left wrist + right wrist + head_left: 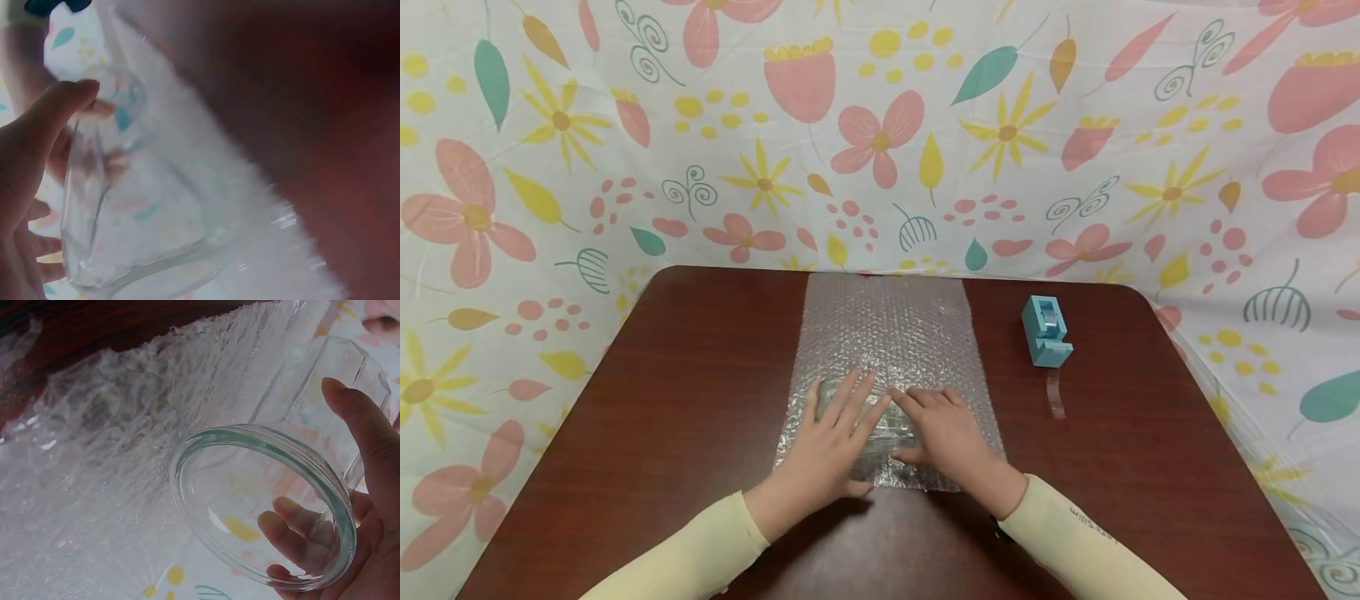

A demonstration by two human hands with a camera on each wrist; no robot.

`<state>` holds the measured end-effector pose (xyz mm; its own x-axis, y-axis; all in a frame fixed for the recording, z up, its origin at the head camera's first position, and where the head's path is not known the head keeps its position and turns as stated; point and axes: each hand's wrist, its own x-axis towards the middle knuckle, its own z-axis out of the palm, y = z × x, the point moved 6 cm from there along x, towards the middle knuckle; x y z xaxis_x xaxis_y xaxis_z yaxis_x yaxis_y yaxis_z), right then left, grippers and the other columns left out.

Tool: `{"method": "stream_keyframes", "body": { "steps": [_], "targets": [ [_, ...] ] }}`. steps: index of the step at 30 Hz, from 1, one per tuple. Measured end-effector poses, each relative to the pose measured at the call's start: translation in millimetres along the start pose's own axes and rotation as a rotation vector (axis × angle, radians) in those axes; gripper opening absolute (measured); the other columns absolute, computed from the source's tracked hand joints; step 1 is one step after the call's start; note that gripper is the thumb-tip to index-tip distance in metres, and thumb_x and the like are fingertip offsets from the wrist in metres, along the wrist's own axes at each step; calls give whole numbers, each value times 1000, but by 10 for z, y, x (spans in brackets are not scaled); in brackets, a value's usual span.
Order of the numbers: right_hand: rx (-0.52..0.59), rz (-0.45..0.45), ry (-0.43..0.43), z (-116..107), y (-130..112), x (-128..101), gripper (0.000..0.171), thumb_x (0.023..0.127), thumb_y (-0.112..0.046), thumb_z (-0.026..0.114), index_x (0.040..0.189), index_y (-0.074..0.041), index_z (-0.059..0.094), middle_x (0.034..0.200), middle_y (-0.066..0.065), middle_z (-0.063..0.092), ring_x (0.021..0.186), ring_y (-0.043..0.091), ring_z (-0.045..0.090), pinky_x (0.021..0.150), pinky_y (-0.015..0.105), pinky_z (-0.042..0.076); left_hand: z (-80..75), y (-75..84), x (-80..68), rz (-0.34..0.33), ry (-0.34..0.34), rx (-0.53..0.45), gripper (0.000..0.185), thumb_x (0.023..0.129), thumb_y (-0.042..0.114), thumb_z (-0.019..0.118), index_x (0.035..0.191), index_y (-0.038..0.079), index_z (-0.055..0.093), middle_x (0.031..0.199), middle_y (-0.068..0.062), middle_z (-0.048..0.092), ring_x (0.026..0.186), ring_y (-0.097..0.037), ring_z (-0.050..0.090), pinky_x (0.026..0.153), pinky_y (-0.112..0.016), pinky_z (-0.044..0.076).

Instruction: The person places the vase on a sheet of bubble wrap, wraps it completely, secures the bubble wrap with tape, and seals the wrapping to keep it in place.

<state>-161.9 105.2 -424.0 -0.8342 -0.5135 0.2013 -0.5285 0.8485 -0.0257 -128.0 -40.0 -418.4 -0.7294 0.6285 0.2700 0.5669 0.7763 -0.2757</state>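
Note:
A clear glass jar [893,432] lies on its side on a sheet of bubble wrap [887,321], near the sheet's front edge. My left hand [826,442] rests over the jar's left part, its fingers spread and fairly straight. From the right, my right hand [953,437] holds the jar, fingers over the far side and thumb on the near side. In the right wrist view the jar's thick round greenish edge [340,519] faces the camera, and fingertips show through the glass.
A light blue tape dispenser [1048,332] stands on the brown table [700,358], right of the bubble wrap. A short strip of clear tape [1056,396] extends from its front. Behind the table hangs a flower-patterned cloth [880,208].

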Motion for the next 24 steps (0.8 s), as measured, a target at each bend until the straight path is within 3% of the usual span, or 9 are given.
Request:
{"method": "stream_keyframes", "body": {
  "steps": [8, 13, 16, 19, 24],
  "targets": [
    [27, 2, -1, -16, -4, 12, 88, 69, -51, 90, 143, -16, 59, 125, 8, 72, 112, 29, 70, 102, 53, 53, 202, 136, -238, 20, 46, 111, 125, 57, 82, 78, 157, 17, 38, 165, -13, 37, 152, -31, 36, 118, -57, 36],
    [24, -2, 0, -31, -5, 16, 88, 69, -51, 90, 143, -16, 59, 125, 8, 72, 112, 29, 71, 101, 52, 54, 215, 210, -229, 28, 124, 130, 127, 53, 77, 82, 156, 16, 39, 165, -12, 37, 151, -30, 37, 125, -56, 26],
    [19, 2, -9, -25, -3, 19, 88, 69, -52, 90, 143, -16, 59, 125, 8, 72, 112, 29, 71, 102, 52, 54, 220, 244, -188, 29, 169, 156, 122, 56, 68, 85, 157, 17, 37, 164, -11, 38, 149, -31, 38, 126, -56, 23],
    [19, 10, -22, -25, -1, 22, 88, 69, -51, 90, 143, -15, 60, 126, 8, 72, 112, 29, 71, 102, 52, 53, 229, 263, -145, 18, 204, 192, 127, 56, 61, 86, 161, 16, 30, 166, -11, 36, 148, -32, 40, 125, -55, 25],
    [34, 23, -45, -28, 6, 27, 88, 69, -49, 91, 143, -14, 59, 128, 9, 71, 115, 29, 70, 103, 54, 53, 263, 287, -114, 4, 210, 261, 153, 49, 64, 88, 166, 12, 5, 172, -18, 12, 149, -34, 37, 128, -60, 16]
  ]
}}
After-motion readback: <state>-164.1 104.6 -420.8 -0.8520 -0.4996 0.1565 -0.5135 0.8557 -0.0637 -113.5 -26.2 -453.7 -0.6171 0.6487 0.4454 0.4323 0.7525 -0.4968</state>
